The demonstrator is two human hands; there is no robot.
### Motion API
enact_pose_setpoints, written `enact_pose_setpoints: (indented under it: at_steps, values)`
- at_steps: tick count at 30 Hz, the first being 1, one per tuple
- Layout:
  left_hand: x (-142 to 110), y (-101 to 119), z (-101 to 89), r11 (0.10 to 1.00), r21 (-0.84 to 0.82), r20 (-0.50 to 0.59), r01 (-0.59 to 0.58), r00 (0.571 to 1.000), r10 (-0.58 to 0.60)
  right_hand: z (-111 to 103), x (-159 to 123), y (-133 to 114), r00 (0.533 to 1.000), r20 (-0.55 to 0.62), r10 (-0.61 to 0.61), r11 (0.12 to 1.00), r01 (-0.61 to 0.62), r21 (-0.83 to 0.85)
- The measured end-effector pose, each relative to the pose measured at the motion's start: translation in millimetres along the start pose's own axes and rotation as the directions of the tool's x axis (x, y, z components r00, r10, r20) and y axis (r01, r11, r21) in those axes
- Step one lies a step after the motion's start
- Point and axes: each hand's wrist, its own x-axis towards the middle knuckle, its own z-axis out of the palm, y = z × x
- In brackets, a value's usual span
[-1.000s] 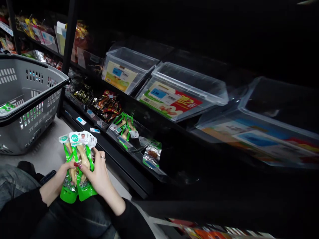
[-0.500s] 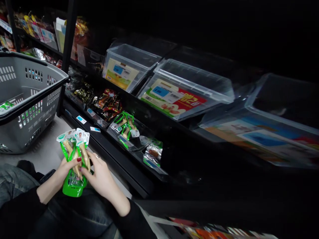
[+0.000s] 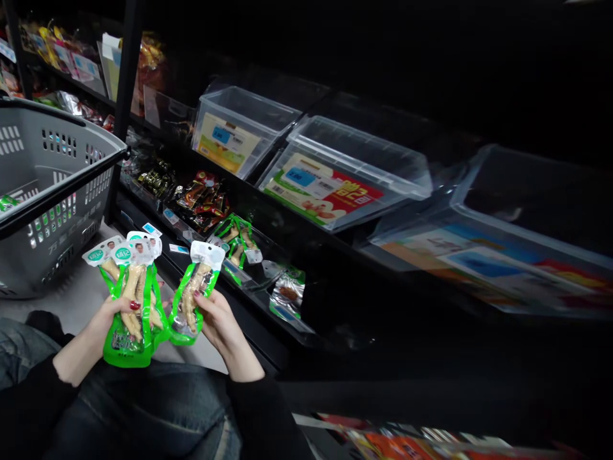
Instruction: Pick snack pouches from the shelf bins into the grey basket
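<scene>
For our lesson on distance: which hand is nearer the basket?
Left. The left hand is in view below the right end of the basket; the right hand, holding one pack, is farther right.

Glossy plastic snack packets (image 3: 128,348), smooth clear plastic bins (image 3: 354,156), matt plastic basket (image 3: 71,220), denim cloth trousers (image 3: 158,409)

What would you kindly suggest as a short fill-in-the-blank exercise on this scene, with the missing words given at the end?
1. The left hand holds more green packets than the ____.
2. The left thumbnail is painted ____.
3. The shopping basket is coloured ____.
4. The middle clear bin carries a ____ price tag.

Missing words: right hand; red; grey; blue.
</scene>
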Motion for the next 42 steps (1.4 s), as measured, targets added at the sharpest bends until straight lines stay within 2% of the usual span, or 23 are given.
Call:
enact_pose_setpoints:
  at_steps: [4, 7, 9, 11, 14, 18, 21, 25, 28, 30, 31, 33, 35, 38, 42]
  values:
    - [0.0, 2.4, -5.0, 0.992, -0.064, 0.151, 0.105, 0.984, -0.094, -6.4, 3.4, -3.8, 0.998, -0.042, -0.055, 0.998, 0.055, -0.001]
    - [-0.4, 1.7, -8.1, 0.985, -0.085, 0.182, 0.151, 0.974, -0.133, -11.6, 6.1, -4.3, 0.991, -0.072, -0.113, 0.992, 0.109, -0.070]
    - [-1.3, -0.4, -9.0, 0.986, -0.081, 0.155, 0.146, 0.979, -0.132, -12.2, 7.3, -2.3, 0.980, -0.103, -0.170, 0.978, 0.155, -0.141]
    - [-2.6, -3.5, -9.4, 0.986, -0.054, 0.083, 0.157, 0.985, -0.152, -9.3, 7.4, 1.0, 0.975, -0.104, -0.196, 0.960, 0.170, -0.221]
    - [-3.8, -8.6, -8.5, 0.979, -0.016, -0.014, 0.205, 0.979, -0.205, -0.4, 5.6, 8.1, 0.986, -0.062, -0.156, 0.946, 0.130, -0.298]
    - [-2.9, -12.5, -4.5, 0.968, -0.080, -0.014, 0.236, 0.971, -0.238, 10.9, 3.5, 19.2, 0.981, -0.101, -0.166, 0.930, 0.122, -0.346]
    - [-1.8, -12.5, -3.4, 0.965, -0.107, -0.035, 0.241, 0.969, -0.246, 15.9, 3.0, 25.8, 0.963, -0.132, -0.234, 0.851, 0.137, -0.507]
    - [-3.5, -12.5, -6.1, 0.964, -0.016, -0.096, 0.266, 0.959, -0.266, 19.4, 4.2, 29.9, 0.946, -0.072, -0.317, 0.647, 0.161, -0.745]
    - [-5.1, -13.8, -6.5, 0.965, 0.108, -0.128, 0.238, 0.966, -0.224, 17.7, 5.4, 27.5, 0.955, 0.036, -0.294, 0.592, 0.211, -0.778]
    - [-5.0, -15.0, -5.6, 0.968, 0.156, -0.139, 0.197, 0.974, -0.176, 15.9, 4.0, 23.1, 0.955, 0.041, -0.293, 0.577, 0.211, -0.789]
    - [-4.7, -15.5, -5.0, 0.967, 0.172, -0.144, 0.187, 0.976, -0.164, 15.5, 2.2, 20.5, 0.944, 0.007, -0.329, 0.564, 0.202, -0.800]
    - [-3.6, -16.4, -4.2, 0.965, 0.208, -0.158, 0.161, 0.979, -0.129, 17.4, -3.4, 16.4, 0.893, -0.063, -0.445, 0.528, 0.205, -0.824]
    - [-2.4, -17.0, -3.8, 0.956, 0.266, -0.185, 0.125, 0.980, -0.077, 22.6, -10.2, 15.3, 0.863, -0.046, -0.503, 0.498, 0.246, -0.831]
    - [-1.0, -17.8, -2.7, 0.931, 0.353, -0.224, 0.094, 0.975, -0.013, 32.1, -16.8, 20.0, 0.914, 0.031, -0.405, 0.529, 0.262, -0.807]
    - [0.4, -19.0, 2.2, 0.919, 0.387, -0.218, 0.078, 0.976, 0.010, 37.1, -16.1, 27.5, 0.944, 0.018, -0.330, 0.598, 0.224, -0.770]
